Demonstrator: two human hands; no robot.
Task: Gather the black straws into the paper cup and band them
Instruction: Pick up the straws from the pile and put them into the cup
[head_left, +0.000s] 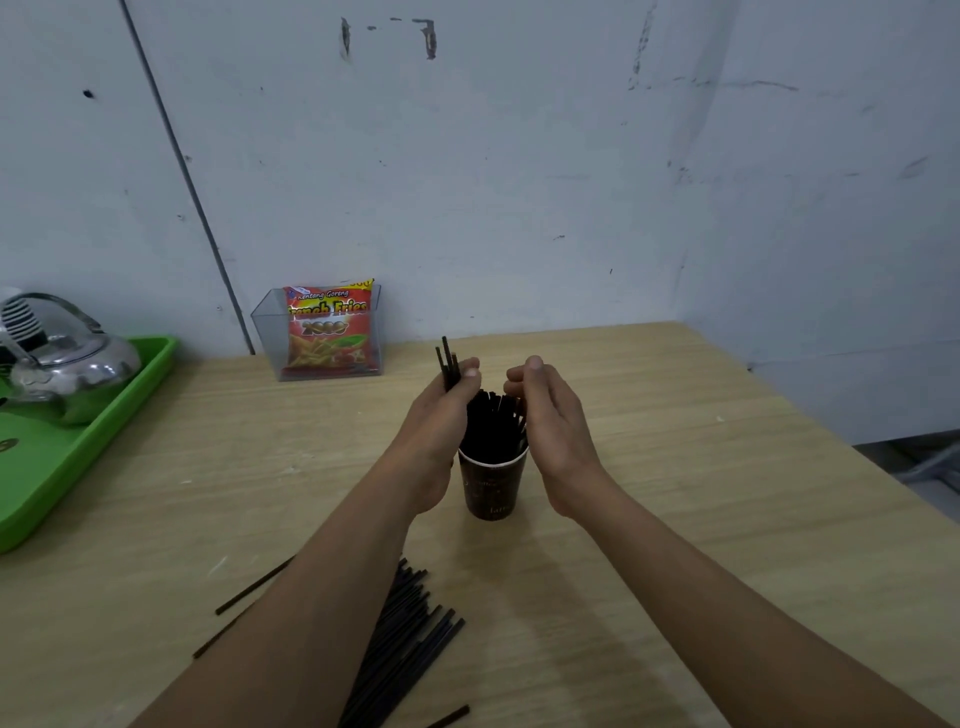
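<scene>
A dark brown paper cup stands upright in the middle of the wooden table. A thick bunch of black straws sticks up out of it. My left hand is just left of the bunch and grips a few black straws whose tips poke up above my fingers. My right hand is cupped against the right side of the bunch, fingers curled, holding nothing that I can see. A pile of loose black straws lies near the table's front, partly hidden under my left forearm.
A clear plastic box with a red snack packet stands at the back by the wall. A green tray with a metal kettle sits at the left edge. The table ends at the right.
</scene>
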